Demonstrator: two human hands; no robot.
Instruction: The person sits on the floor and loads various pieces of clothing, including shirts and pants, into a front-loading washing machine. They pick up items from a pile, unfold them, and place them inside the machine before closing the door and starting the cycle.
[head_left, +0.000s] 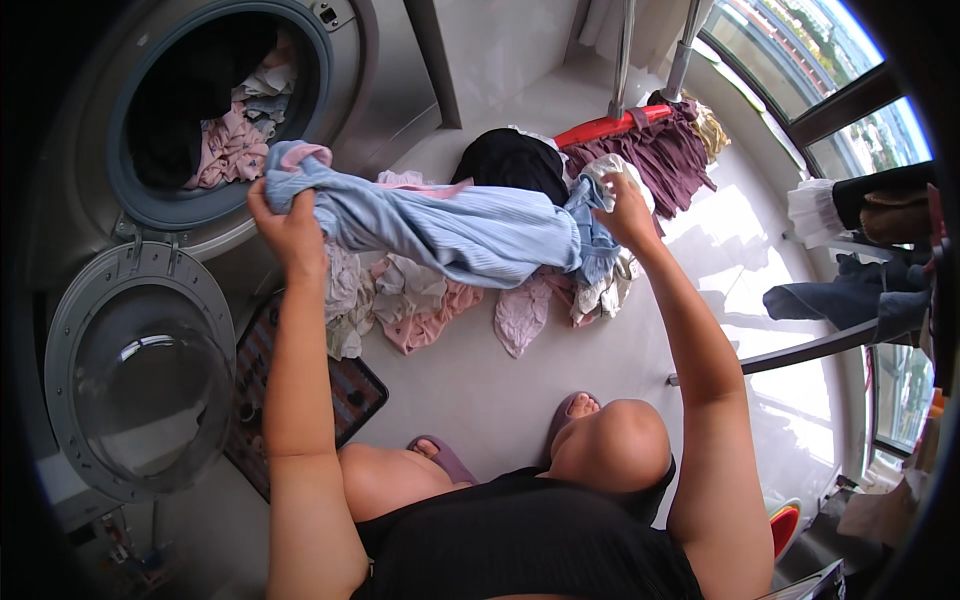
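My left hand (289, 229) grips one end of a light blue ribbed garment (465, 225) with pink inside its edge, just in front of the washer opening. The garment stretches rightward over a clothes pile. My right hand (626, 210) is beside its far end, fingers apart, over a white cloth and a blue ruffled piece (592, 240). Inside the washing machine drum lie pink printed cloth (232, 150) and dark cloth (184, 90). Below the blue garment, pale and pink clothes (427, 307) lie on the floor.
The round washer door (142, 382) hangs open at left, above a striped mat (255, 405). Black cloth (514, 161) and maroon cloth (645, 161) lie beyond the pile, by a red hanger-like bar (611, 126) and metal poles. At right, clothes hang on a rack (810, 349) near windows.
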